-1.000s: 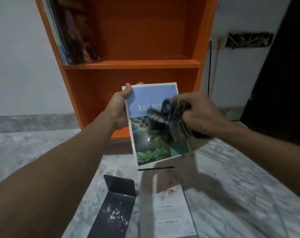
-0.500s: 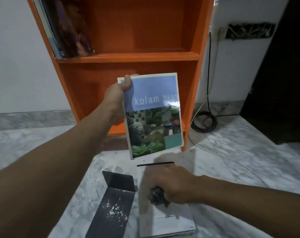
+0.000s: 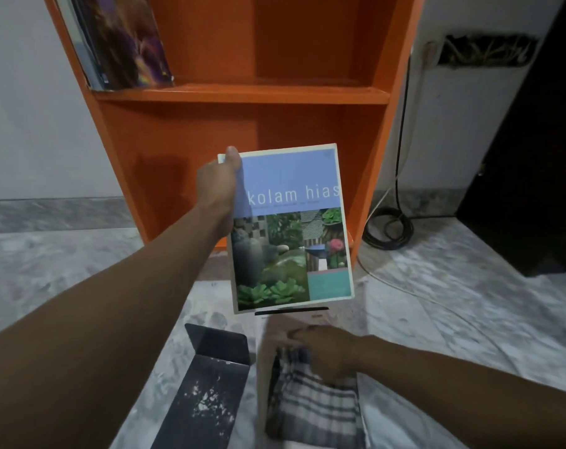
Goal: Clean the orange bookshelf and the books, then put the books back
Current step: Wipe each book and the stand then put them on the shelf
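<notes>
Right hand (image 3: pixel 327 353): our fingers rest loosely on the checked cloth (image 3: pixel 311 403), grip released, atop a white book (image 3: pixel 265 351) on the floor.
Bookend (image 3: pixel 207 384): dark, left of the cloth.
Left hand (image 3: pixel 218 186): our grip clasps the "kolam hias" book (image 3: pixel 291 228) upright.
Orange bookshelf (image 3: pixel 243 92): beyond; books (image 3: pixel 123 43) lean far left.

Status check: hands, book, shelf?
Left hand grips book upright. Right hand rests on checked cloth, floor. Lower shelf bay open, unobstructed.

White wall (image 3: pixel 32 124), grey marble floor (image 3: pixel 453 303), dark doorway (image 3: pixel 540 140) at right.
</notes>
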The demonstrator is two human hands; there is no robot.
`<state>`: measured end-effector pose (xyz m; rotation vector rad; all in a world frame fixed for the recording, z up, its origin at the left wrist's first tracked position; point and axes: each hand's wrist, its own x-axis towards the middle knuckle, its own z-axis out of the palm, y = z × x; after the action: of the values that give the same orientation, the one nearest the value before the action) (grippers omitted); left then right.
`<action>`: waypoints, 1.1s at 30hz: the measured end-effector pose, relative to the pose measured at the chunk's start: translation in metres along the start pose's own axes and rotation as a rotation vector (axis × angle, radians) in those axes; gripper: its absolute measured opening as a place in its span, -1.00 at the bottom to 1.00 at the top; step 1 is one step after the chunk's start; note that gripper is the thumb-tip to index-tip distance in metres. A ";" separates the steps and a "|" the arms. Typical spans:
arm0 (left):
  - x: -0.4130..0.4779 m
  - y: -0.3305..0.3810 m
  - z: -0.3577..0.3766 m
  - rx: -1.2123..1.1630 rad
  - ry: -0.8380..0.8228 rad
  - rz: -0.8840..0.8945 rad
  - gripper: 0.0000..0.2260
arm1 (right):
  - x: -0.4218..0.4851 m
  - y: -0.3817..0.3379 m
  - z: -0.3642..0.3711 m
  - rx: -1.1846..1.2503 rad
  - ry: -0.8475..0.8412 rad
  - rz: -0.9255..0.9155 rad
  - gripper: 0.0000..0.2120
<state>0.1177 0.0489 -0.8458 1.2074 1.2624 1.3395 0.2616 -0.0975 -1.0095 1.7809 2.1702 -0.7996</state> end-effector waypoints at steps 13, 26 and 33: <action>0.005 0.011 -0.022 -0.105 0.085 0.026 -0.63 | -0.028 0.030 -0.130 1.436 0.446 0.014 -0.16; -0.020 0.077 -0.085 -0.018 0.091 0.257 -0.73 | -0.036 -0.078 -0.166 1.385 0.789 -0.079 -0.85; -0.004 0.075 -0.137 0.337 -0.030 0.373 -0.82 | -0.025 -0.136 -0.258 1.411 0.908 -0.174 -0.77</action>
<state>-0.0169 0.0243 -0.7710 1.7606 1.3210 1.3956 0.1801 0.0042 -0.7478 3.0119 2.3659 -2.3368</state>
